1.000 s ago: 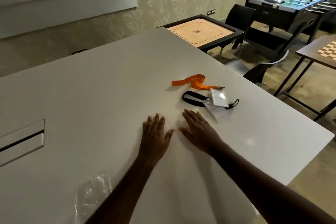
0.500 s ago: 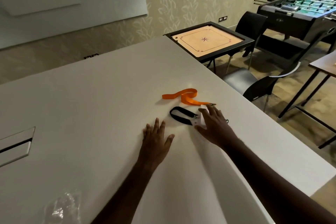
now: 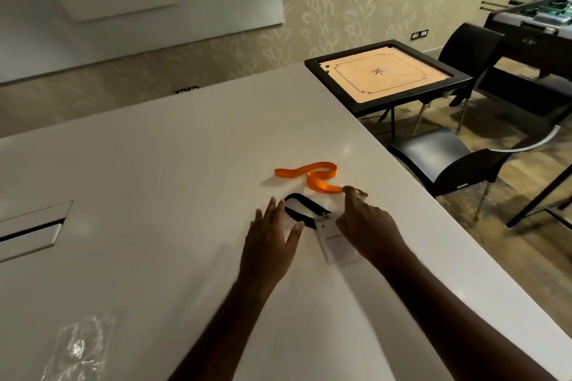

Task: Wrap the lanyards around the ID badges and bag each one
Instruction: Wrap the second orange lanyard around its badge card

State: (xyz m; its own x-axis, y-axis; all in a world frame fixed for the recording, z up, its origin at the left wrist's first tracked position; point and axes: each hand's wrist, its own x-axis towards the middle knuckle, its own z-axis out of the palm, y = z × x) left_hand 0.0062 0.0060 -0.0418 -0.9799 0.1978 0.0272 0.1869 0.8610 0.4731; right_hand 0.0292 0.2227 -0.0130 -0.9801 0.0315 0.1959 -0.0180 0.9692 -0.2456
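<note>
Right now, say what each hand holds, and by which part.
Nothing is gripped. The left hand lies flat by the black lanyard; the right hand reaches toward the orange lanyard.

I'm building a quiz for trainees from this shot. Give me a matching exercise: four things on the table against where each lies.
Things:
1. orange lanyard
2. black lanyard
3. ID badge
4. clear plastic bag

Places:
A. near left corner of the table
B. farthest from the person
C. between the two hands
D. beside the left hand's fingertips

Pairs: 1-B, 2-D, 3-C, 4-A
</note>
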